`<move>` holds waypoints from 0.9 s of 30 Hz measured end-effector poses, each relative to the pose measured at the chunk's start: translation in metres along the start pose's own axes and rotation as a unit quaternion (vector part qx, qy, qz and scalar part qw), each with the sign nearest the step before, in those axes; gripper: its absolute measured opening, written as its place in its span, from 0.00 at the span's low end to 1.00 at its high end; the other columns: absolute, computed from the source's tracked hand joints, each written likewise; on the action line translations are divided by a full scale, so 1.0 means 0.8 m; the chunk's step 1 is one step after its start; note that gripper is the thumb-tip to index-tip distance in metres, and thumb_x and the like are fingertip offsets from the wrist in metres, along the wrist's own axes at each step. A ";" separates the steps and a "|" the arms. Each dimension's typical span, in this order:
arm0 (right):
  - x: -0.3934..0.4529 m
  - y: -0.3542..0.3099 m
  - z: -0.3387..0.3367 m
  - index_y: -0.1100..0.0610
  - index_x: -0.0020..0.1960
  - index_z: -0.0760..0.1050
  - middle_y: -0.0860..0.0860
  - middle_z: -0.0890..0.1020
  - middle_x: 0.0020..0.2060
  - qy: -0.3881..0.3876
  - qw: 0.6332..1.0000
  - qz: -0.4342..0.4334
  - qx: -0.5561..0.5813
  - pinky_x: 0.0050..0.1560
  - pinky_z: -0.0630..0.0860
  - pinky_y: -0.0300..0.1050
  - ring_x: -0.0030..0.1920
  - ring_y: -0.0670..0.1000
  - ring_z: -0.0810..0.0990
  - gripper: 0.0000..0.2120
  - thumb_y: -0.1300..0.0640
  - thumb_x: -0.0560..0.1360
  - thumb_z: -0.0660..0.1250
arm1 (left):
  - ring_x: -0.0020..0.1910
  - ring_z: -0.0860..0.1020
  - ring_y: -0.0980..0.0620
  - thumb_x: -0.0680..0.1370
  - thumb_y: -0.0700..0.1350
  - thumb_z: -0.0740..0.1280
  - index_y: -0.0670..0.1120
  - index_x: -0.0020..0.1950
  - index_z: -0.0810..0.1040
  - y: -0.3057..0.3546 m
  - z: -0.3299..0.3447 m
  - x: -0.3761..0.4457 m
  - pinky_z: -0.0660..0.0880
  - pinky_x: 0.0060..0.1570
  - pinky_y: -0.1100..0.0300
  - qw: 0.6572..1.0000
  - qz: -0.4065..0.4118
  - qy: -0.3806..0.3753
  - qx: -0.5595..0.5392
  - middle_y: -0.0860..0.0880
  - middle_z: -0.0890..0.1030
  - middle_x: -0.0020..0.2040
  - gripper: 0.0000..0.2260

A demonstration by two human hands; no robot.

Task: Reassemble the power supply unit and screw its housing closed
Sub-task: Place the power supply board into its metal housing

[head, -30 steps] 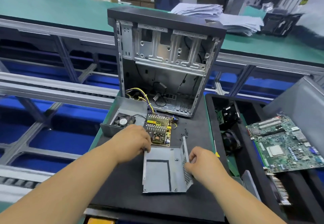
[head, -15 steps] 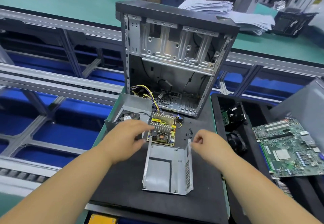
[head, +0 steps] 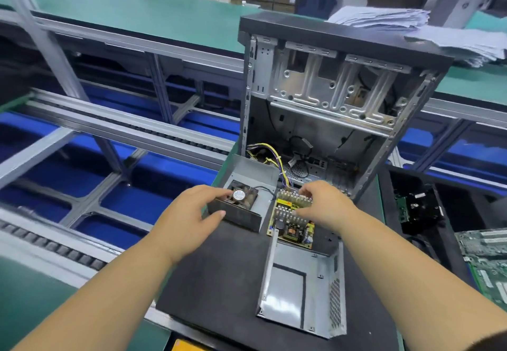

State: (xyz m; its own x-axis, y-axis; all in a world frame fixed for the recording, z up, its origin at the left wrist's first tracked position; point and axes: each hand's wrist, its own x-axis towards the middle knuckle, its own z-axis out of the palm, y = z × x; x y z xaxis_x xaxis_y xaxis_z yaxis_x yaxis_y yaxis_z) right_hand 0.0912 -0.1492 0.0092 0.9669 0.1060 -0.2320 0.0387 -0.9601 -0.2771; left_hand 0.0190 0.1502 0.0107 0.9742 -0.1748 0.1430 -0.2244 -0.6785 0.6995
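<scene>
Here, left hand [head: 189, 219] clasping fan cover [head: 241, 205], right hand [head: 323, 208] pinching the circuit board [head: 292, 221] beside it on the bench [head: 219, 282]: light, stiff, fragile, best gripped by edges.

Your left hand [head: 192, 213] grips the near wall of the fan housing half [head: 247, 186], thumb on its front. Your right hand [head: 326, 205] pinches the heatsinks of the power supply circuit board [head: 293, 227], just beside it. The empty cover half [head: 299, 287] lies nearer you on the black mat [head: 219, 282], before the open computer case [head: 329, 109].
</scene>
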 end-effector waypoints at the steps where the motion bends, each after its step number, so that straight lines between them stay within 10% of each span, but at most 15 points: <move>1: 0.006 -0.003 0.004 0.49 0.67 0.72 0.49 0.75 0.63 -0.010 1.000 -0.003 -0.008 0.57 0.76 0.50 0.59 0.52 0.75 0.30 0.41 0.69 0.74 | 0.62 0.72 0.64 0.77 0.46 0.69 0.62 0.65 0.76 -0.002 -0.002 0.000 0.69 0.64 0.62 1.000 -0.004 0.000 -0.002 0.68 0.76 0.58 0.18; 27: 0.016 0.020 -0.084 0.48 0.70 0.72 0.47 0.75 0.66 0.024 0.995 -0.094 0.028 0.63 0.69 0.43 0.64 0.49 0.74 0.35 0.45 0.66 0.79 | 0.56 0.73 0.65 0.76 0.45 0.70 0.60 0.55 0.79 0.020 -0.014 0.040 0.67 0.54 0.72 0.999 -0.004 0.009 -0.041 0.67 0.76 0.52 0.12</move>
State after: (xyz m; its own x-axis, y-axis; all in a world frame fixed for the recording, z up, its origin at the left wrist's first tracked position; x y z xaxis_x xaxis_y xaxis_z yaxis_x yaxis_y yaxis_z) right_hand 0.1213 -0.1809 0.0643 0.9550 0.2684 -0.1266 0.2072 -0.9085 -0.3629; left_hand 0.0466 0.1419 0.0345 0.9763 -0.1563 0.1494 -0.2147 -0.6187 0.7557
